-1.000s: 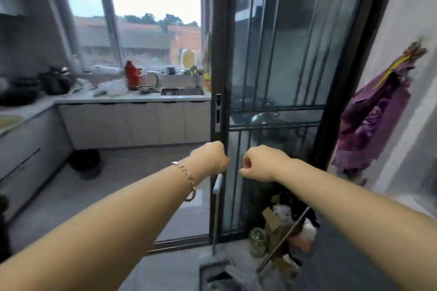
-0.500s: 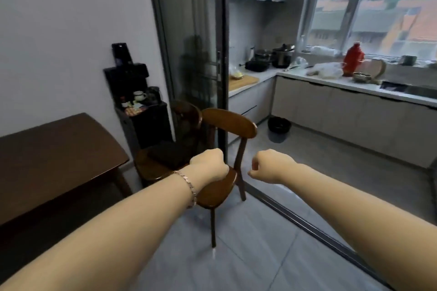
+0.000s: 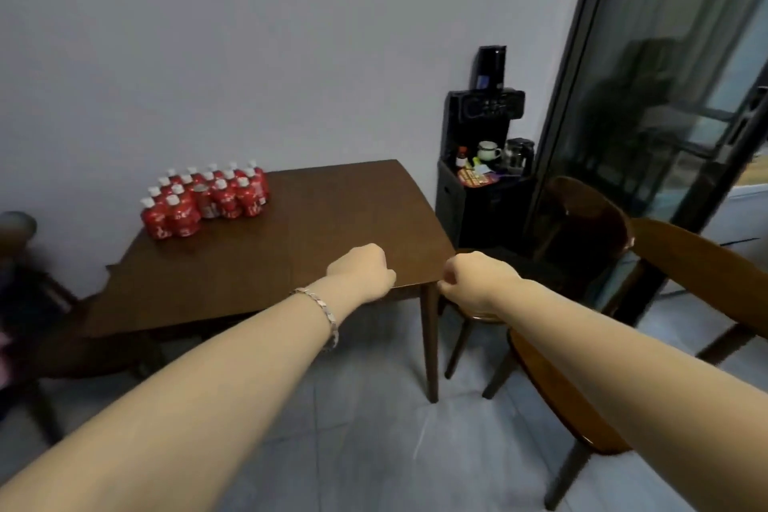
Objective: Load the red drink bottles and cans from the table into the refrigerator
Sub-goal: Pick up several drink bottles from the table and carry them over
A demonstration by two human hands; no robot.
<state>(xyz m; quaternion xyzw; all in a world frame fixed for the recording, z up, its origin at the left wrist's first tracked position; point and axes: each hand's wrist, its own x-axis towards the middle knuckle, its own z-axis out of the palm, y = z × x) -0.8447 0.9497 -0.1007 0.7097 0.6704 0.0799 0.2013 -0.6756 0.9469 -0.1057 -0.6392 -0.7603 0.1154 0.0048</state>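
a tight cluster of red bottles [image 3: 183, 216], about sixteen white caps though the exact count is unclear, stands on the table [image 3: 332, 220] at its far left corner by the wall, with one can [image 3: 204, 202] among them. nearer, the left hand [image 3: 361, 268] and right hand [image 3: 469, 278] are empty fists, side by side, not touching, above the near right corner. further right are one black stand [image 3: 482, 187] and two wooden chairs [image 3: 582, 220].
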